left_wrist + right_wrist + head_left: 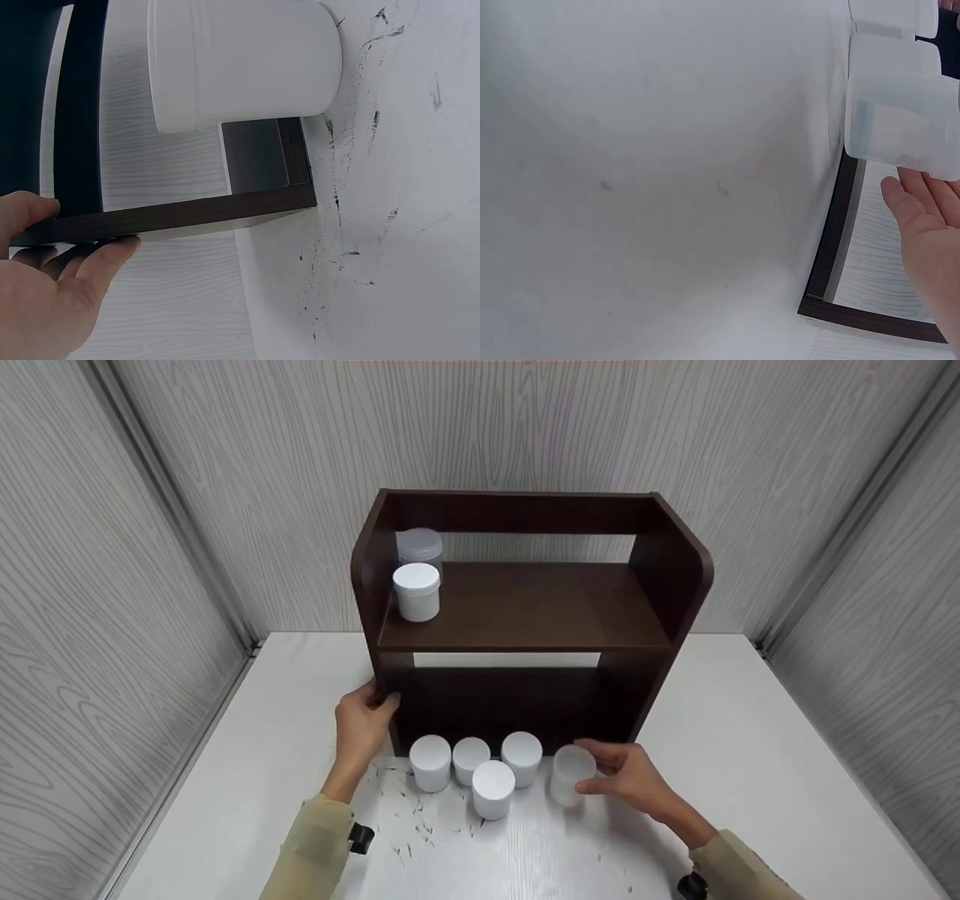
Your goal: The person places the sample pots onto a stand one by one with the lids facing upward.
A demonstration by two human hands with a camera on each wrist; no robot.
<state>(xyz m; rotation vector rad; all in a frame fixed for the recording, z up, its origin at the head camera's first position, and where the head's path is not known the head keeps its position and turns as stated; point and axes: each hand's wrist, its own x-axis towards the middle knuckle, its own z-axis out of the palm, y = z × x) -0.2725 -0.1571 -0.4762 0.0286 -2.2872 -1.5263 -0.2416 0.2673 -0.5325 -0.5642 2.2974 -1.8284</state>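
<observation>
My left hand point(361, 727) grips the left side panel of a dark brown two-tier shelf point(517, 649). In the left wrist view, the thumb and fingers of that hand point(56, 289) lie on opposite faces of the panel's edge. My right hand point(626, 776) is at the right side of a translucent jar point(571, 780) standing on the table, its thumb and fingers spread beside it. In the right wrist view, the thumb stands slightly apart from the translucent jar point(904, 124), and the other fingertips are close to its side. Several white lidded jars point(493, 791) stand left of it.
On the shelf's upper tier, at the left, a white jar point(417, 596) stands in front of a translucent lidded jar point(420, 545). Dark scuff marks dot the white table point(247, 780). Wood-grain panels point(255, 472) enclose the back and sides.
</observation>
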